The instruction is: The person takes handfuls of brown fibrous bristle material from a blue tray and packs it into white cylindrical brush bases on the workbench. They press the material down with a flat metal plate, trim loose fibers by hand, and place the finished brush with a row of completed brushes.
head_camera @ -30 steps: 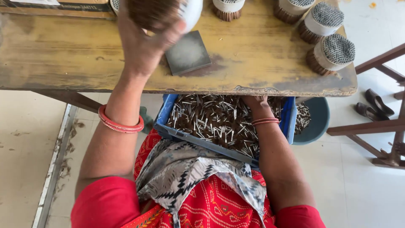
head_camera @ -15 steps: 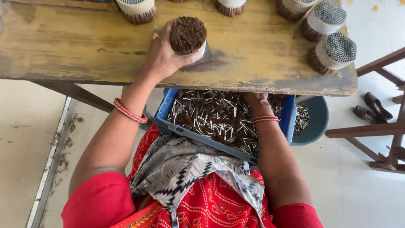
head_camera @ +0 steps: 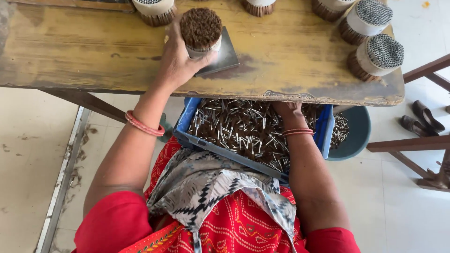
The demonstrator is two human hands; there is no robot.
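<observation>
Left hand (head_camera: pixel 180 61): gripped the bundle (head_camera: pixel 201 29), upright on the tile (head_camera: pixel 224 54).
Right hand (head_camera: pixel 288 110): in the crate (head_camera: pixel 187 122) below the tile; grip unclear.
Tip: best kept straight.

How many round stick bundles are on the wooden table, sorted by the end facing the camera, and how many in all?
Brown tips up, held by the left hand: 1 bundle
Pale honeycomb ends showing: 3
Cut off at the top edge, end unclear: 2
Total: 6

The right hand reaches into the blue crate.
</observation>
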